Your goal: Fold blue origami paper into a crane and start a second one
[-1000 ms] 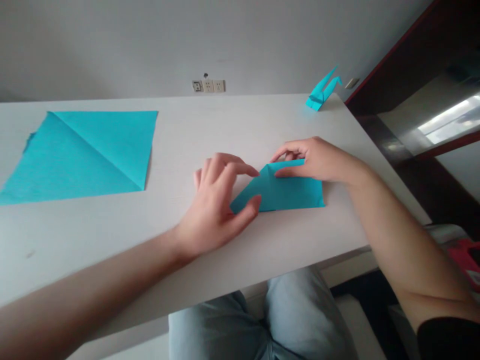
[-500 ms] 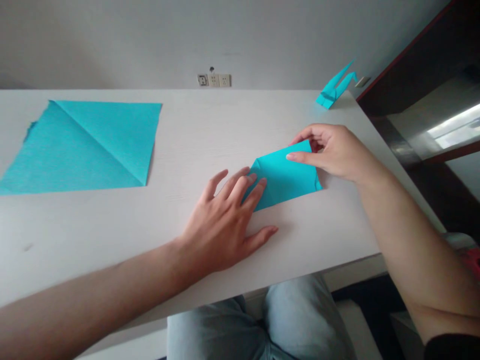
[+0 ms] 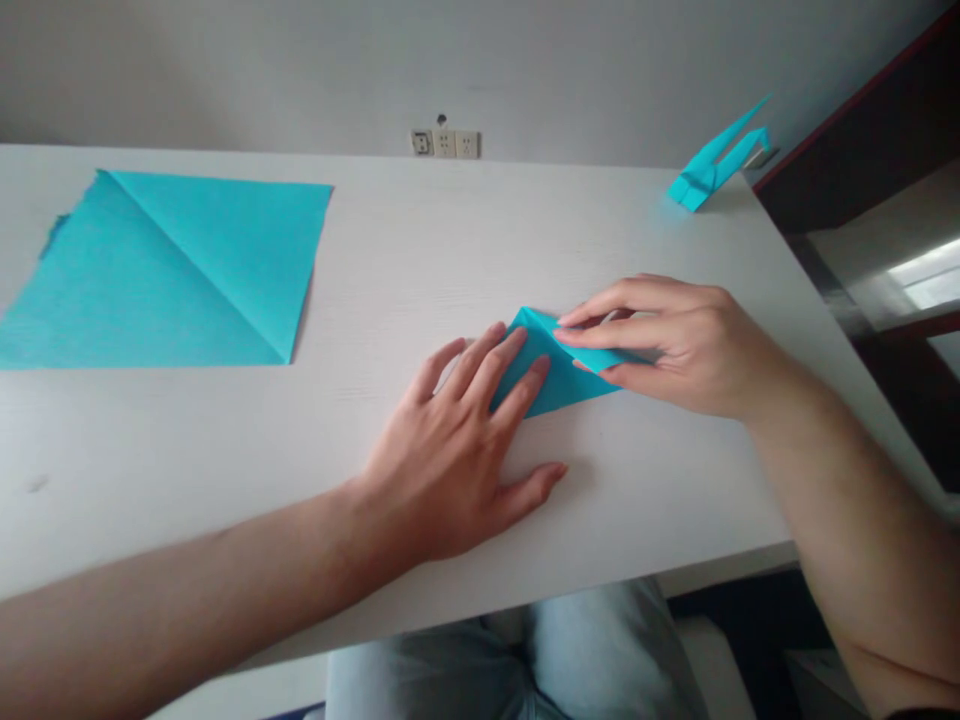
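A small folded piece of turquoise paper (image 3: 559, 392) lies on the white table in front of me. My left hand (image 3: 469, 440) rests on its left part with the fingers spread, the thumb out on the table. At the paper's upper right, my right hand (image 3: 660, 340) pinches a flap between thumb and fingers and bends it over toward me. The right end of the paper is partly hidden behind this hand.
A larger turquoise sheet (image 3: 217, 270) with a diagonal crease lies on the left of the table. A folded turquoise paper crane (image 3: 709, 175) stands at the far right corner. Wall sockets (image 3: 445, 144) sit beyond the table's back edge.
My right hand has folded the paper's upper right corner over toward me. The left hand stays on the paper. The view has shifted slightly.
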The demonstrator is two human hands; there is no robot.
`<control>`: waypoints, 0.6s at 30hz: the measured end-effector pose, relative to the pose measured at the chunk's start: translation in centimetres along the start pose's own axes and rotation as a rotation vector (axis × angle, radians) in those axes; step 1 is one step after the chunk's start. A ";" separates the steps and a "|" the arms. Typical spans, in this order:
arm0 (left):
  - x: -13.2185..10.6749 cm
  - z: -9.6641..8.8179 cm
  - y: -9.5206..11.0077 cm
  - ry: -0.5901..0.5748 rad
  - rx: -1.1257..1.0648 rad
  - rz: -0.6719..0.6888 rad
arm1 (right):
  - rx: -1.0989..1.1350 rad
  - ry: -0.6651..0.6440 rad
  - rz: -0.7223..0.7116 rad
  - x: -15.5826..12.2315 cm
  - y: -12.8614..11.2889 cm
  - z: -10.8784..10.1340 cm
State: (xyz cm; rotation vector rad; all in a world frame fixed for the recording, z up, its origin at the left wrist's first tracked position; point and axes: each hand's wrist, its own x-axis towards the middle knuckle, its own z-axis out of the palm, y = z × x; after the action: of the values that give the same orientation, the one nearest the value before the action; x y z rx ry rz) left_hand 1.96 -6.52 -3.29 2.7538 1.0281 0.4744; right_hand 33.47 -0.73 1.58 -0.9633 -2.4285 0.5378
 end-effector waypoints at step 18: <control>0.3 -0.5 0.1 0.019 0.033 -0.011 | -0.030 -0.068 0.014 0.1 0.5 1.3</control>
State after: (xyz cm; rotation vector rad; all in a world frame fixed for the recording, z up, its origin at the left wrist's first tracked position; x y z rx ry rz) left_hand 2.00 -6.38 -2.74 2.7766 1.0645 0.4871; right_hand 33.01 -0.56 0.26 -0.9896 -2.4986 0.5484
